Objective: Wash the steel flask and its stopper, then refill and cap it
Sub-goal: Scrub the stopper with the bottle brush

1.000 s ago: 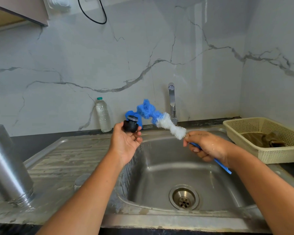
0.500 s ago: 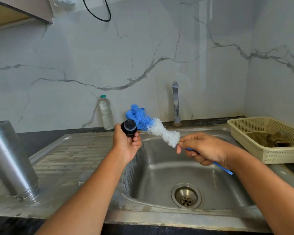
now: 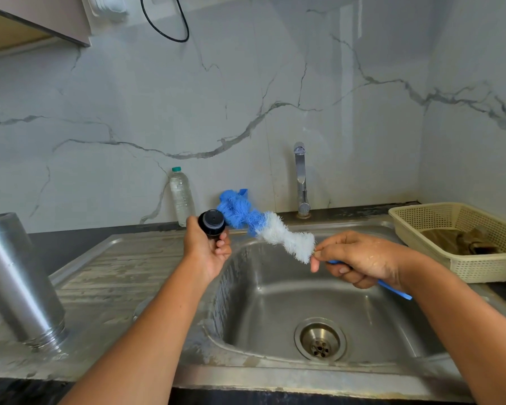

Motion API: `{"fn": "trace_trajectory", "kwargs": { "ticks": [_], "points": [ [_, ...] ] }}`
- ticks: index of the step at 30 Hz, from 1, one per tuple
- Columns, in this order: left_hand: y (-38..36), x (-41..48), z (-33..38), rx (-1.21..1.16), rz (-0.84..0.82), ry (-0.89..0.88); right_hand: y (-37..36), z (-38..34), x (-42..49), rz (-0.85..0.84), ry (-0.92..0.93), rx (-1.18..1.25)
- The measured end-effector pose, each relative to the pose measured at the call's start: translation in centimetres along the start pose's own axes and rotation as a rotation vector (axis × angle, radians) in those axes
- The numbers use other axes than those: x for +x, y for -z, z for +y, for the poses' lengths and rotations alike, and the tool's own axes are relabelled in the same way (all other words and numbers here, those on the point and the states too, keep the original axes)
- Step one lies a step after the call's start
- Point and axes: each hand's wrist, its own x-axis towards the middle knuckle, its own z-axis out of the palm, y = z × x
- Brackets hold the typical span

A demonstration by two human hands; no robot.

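Flask [image 3: 15, 276] stands mouth-down on the wet surface [image 3: 105, 276] left of the sink [image 3: 260, 293], well apart from your hands. Over the basin's left rim, your left hand [image 3: 208, 252] grips the black stopper [image 3: 213, 223], fingers [image 3: 221, 244] curled round its body, its top facing you. Your right hand [image 3: 360, 260] holds the brush [image 3: 263, 226] by its blue handle, fingers clamped on it. The blue bristle end sits just beside the stopper; contact unclear. Farther back: water bottle [image 3: 181, 194] and tap [image 3: 301, 179] by the wall, basket [image 3: 421, 217] at right.
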Motion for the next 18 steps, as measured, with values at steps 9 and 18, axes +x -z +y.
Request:
{"fn": "trace_trajectory", "kwargs": {
  "ticks": [9, 18],
  "points": [
    [-0.1, 0.1, -0.7, 0.254, 0.029, -0.081, 0.4, 0.5, 0.6, 0.155, 0.063, -0.082],
    [0.3, 0.4, -0.7, 0.439, 0.128, -0.281, -0.1, 0.3, 0.9, 0.202, 0.123, -0.327]
  ]
}}
